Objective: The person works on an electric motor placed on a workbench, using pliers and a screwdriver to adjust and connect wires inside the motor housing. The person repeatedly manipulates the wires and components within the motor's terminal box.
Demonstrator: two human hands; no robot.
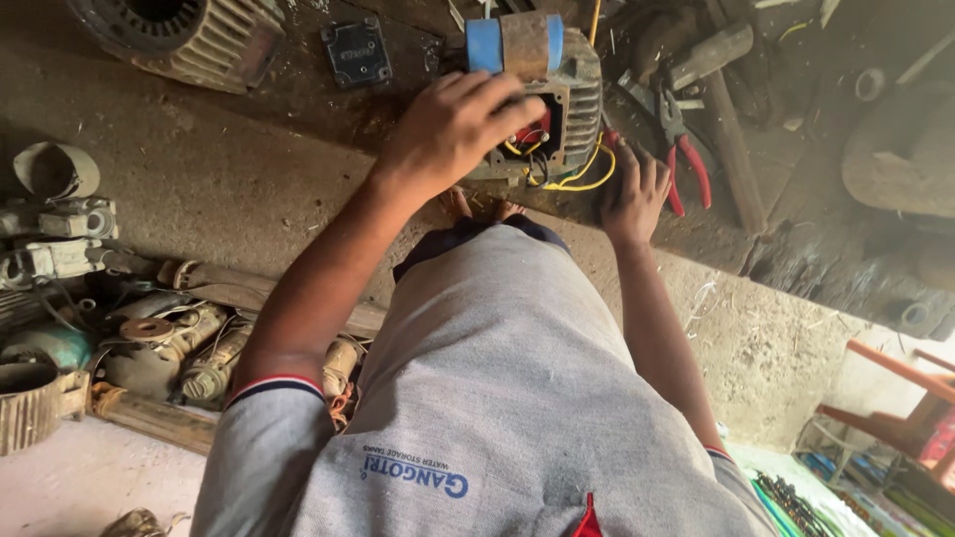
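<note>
Motor housing (pixel 572 94): ribbed cast metal, dull and grimy. Workbench (pixel 229 169): rough, dusty. Pliers (pixel 681 149) handles: glossy red plastic.

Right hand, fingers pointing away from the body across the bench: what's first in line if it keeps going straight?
Probably the red-handled pliers lying just beyond the right hand, whose fingertips sit beside the yellow wires of the grey ribbed electric motor. Past those, a wooden-handled hammer. Depth is unclear, so it may pass just left of the pliers.

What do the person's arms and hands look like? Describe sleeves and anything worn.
Both hands are bare, no gloves: left hand, right hand. No watch, ring or band shows on either. The forearms are uncovered. The grey shirt has short sleeves, the left sleeve edged with a dark, white and red striped cuff. Blue printed lettering sits on the shirt front.
</note>
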